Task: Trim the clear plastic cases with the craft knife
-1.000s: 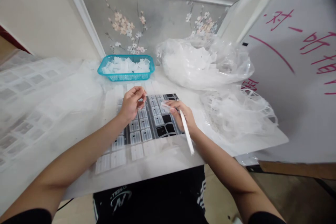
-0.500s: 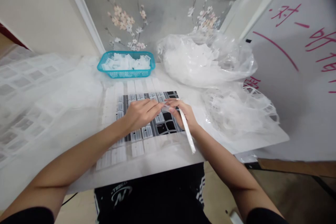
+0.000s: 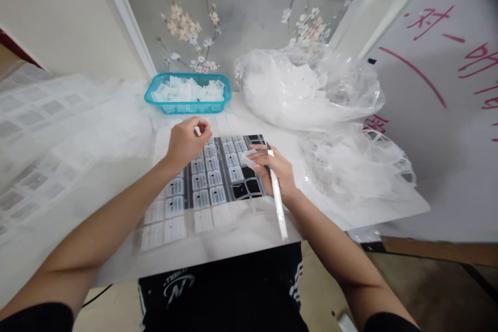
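Note:
My right hand [image 3: 278,171] is closed on a slim white-handled craft knife [image 3: 277,199], its dark tip up and its handle pointing back toward me. Between the thumb and fingertips of that hand is a small clear plastic piece [image 3: 247,158]. My left hand [image 3: 185,140] hovers over the upper left of the mat, thumb and forefinger curled together; whatever they pinch, if anything, cannot be made out. Beneath both hands lies a black-and-white printed mat [image 3: 189,187] with rows of small clear plastic pieces [image 3: 200,198] on it. Dark squares [image 3: 252,187] show at its right side.
A turquoise basket [image 3: 187,109] full of translucent pieces stands at the back. Right of it sits a clear plastic bag [image 3: 303,88] of white pieces. Tangled plastic strips [image 3: 346,166] lie at the right, and translucent sheets [image 3: 46,114] at the left. A whiteboard [image 3: 428,166] stands on the right.
My left hand has moved away from the right hand, to the left and back. The right hand stays near its spot, still with the craft knife and the plastic piece.

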A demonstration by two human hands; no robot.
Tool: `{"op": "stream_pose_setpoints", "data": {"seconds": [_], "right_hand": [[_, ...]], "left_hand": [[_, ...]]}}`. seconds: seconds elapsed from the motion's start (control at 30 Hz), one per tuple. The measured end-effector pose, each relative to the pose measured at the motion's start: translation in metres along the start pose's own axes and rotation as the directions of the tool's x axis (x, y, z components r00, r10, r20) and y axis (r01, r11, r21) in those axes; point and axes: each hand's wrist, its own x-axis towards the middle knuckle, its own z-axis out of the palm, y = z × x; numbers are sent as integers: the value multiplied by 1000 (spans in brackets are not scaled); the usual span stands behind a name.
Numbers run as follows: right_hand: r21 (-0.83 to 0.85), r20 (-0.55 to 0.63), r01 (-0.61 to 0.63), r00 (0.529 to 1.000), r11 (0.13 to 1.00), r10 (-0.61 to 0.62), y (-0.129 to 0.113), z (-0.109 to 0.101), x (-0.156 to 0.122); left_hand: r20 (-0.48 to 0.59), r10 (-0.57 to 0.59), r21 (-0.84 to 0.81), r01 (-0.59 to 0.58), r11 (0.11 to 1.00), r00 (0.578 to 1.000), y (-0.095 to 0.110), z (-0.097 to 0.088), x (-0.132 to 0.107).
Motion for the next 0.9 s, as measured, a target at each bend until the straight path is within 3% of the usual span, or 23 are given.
{"op": "stream_pose_setpoints", "data": {"seconds": [0.1, 0.17, 0.23, 0.3, 0.37, 0.4, 0.5, 0.67, 0.9], "right_hand": [[28, -9, -23, 1000, 999, 23, 1, -2, 0], [26, -12, -15, 1000, 1000, 16, 2, -2, -1], [12, -18, 17, 1000, 1000, -17, 2, -1, -3], [-6, -12, 55, 998, 998, -55, 1, -1, -5], [-25, 10, 71, 997, 997, -71, 2, -2, -6], [-31, 23, 68, 997, 997, -67, 2, -2, -7], [-15, 41, 34, 999, 999, -33, 3, -2, -8], [47, -10, 28, 1000, 998, -28, 1, 0, -5], [69, -46, -117, 992, 991, 121, -1, 2, -1]], "left_hand": [[136, -35, -173, 59, 983, 990, 10, -6, -5], [262, 8, -228, 53, 972, 965, 22, -8, -13], [377, 120, -232, -32, 972, 918, 34, -10, -19], [460, 272, -219, -189, 957, 845, 44, -14, -24], [488, 381, -199, -325, 925, 786, 50, -17, -27], [481, 404, -183, -362, 914, 778, 52, -18, -28], [440, 424, -163, -394, 905, 792, 55, -19, -31], [415, 469, -223, -412, 883, 780, 55, -15, -32], [439, 324, -340, -178, 923, 838, 55, -13, -24]]}}
